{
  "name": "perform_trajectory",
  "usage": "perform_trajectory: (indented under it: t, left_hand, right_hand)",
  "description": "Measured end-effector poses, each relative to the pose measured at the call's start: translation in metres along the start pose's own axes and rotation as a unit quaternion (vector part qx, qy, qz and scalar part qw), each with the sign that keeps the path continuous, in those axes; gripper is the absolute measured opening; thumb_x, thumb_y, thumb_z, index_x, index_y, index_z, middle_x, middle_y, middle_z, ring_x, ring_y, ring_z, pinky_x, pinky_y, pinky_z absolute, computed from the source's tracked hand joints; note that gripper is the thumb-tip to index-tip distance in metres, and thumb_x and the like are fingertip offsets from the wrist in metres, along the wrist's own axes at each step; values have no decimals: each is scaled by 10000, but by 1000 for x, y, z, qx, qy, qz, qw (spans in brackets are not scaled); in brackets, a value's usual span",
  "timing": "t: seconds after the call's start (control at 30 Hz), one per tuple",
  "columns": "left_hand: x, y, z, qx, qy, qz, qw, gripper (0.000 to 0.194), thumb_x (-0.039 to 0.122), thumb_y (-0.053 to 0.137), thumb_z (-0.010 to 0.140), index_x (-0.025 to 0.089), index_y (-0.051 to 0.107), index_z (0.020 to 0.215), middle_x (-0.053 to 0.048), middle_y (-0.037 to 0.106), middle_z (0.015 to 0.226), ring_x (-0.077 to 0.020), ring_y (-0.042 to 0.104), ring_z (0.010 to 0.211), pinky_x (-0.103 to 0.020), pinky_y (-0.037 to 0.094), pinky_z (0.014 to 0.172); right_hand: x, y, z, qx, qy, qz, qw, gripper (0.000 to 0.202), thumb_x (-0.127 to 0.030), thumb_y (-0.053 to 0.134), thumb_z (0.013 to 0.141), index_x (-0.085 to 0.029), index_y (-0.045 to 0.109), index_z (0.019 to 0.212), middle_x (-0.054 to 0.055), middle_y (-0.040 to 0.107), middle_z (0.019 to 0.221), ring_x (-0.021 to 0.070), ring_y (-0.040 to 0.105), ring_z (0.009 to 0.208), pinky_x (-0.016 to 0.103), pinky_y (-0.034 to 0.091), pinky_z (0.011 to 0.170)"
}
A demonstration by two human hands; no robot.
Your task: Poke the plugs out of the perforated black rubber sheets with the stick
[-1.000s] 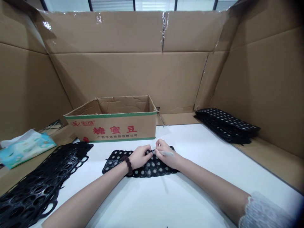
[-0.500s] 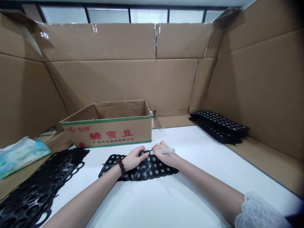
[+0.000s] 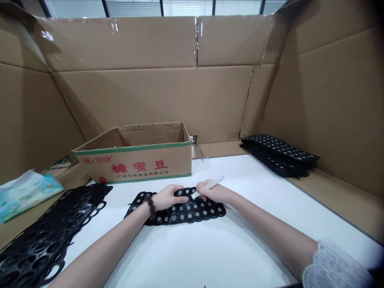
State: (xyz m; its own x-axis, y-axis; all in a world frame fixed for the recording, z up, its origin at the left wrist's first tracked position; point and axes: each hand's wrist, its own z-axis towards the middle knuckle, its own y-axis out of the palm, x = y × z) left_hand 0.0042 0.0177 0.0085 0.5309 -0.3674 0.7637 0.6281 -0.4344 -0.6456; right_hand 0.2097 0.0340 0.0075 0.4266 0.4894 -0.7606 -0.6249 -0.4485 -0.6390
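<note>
Right at the centre, a black mat [image 3: 192, 215] dotted with pale discs lies flat on the white table [image 3: 186, 256], its long side running across the view. The left hand [image 3: 166, 198] rests on it near the far edge, thumb stretched over the dots and apart from the fingers; whether those fingers also grip the edge, I cannot tell. Over the mat's far right part, the right hand [image 3: 213, 193] is closed around a white stick [image 3: 210, 186], held slantwise like a pen, with its lower end at the mat (contact is too fine to make out). A dark hair tie [image 3: 150, 207] circles the left wrist, and a pale lacy sleeve [image 3: 334, 264] covers the right arm near the elbow. Just beyond the mat, to the left, stands an open box [image 3: 150, 162] with green edges and red lettering. Farther left lies a heap of black ringed netting [image 3: 45, 236], with a blue and white tissue pack [image 3: 30, 194] beside it. Away to the right sits a pile [image 3: 279, 154] of similar dotted mats, near the cardboard wall [image 3: 330, 100].
</note>
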Motion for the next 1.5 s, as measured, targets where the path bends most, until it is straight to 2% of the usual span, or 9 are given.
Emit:
perform_trajectory:
  t: [0.2,0.3,0.47,0.63,0.73,0.87,0.97,1.23,1.5]
  left_hand:
    - [0,-1,0,9,-23,-23,999,257,385,528,682,144,557,766,7,568,754,-147,491,684,-237,374,637]
    - [-2,3,0,34,-36,-20,999,239,378,530,674,142,538,714,21,537,679,-136,468,634,-233,360,598]
    - [-4,11,1,97,-20,-6,995,198,340,507,690,148,493,647,31,492,637,-133,447,639,-235,354,626]
    - [-3,10,-1,102,2,-40,994,170,318,475,721,149,487,713,14,523,697,-145,467,696,-239,371,666]
    - [-1,8,-3,95,11,-8,995,181,321,453,742,152,497,785,-7,556,787,-157,481,744,-250,375,698]
    - [-1,8,-4,103,14,73,992,167,330,438,755,171,484,774,-3,558,782,-159,491,741,-252,374,700]
    - [-1,8,-4,106,2,91,990,181,346,411,770,176,472,785,-5,559,777,-161,499,743,-255,378,694]
    - [12,0,-4,-10,-47,102,994,342,398,533,664,152,531,901,-43,608,903,-210,542,801,-275,400,683]
    - [16,5,-6,26,-124,120,985,281,358,544,623,144,582,802,-33,639,811,-221,562,757,-276,396,659]
  right_hand:
    - [-4,5,-3,35,-11,-50,998,328,-249,350,786,-169,454,486,11,531,688,151,491,785,250,350,755]
    - [-3,11,0,57,-27,-104,993,343,-243,348,802,-170,441,480,16,528,682,155,455,795,268,339,747]
    - [-3,24,8,102,-39,-260,959,328,-237,371,815,-166,484,516,36,507,648,155,397,742,286,321,692]
    - [-4,25,13,134,-41,-344,928,301,-219,374,811,-160,529,559,50,511,641,167,395,750,289,310,679]
    - [-6,18,11,142,-39,-315,937,306,-226,376,804,-165,518,541,43,521,653,169,407,760,289,319,691]
    - [-10,6,2,65,-21,-177,982,347,-197,373,783,-172,475,452,26,549,685,166,435,804,282,340,745]
    - [-13,3,-3,34,-11,-140,990,349,-226,412,761,-176,497,426,29,564,760,191,419,884,315,319,816]
    - [-8,14,-2,75,-9,-127,989,341,-253,424,769,-169,522,453,18,548,780,189,409,899,362,277,838]
    - [-3,25,0,111,-28,-155,981,349,-252,424,792,-172,520,466,11,532,785,176,408,890,351,266,834]
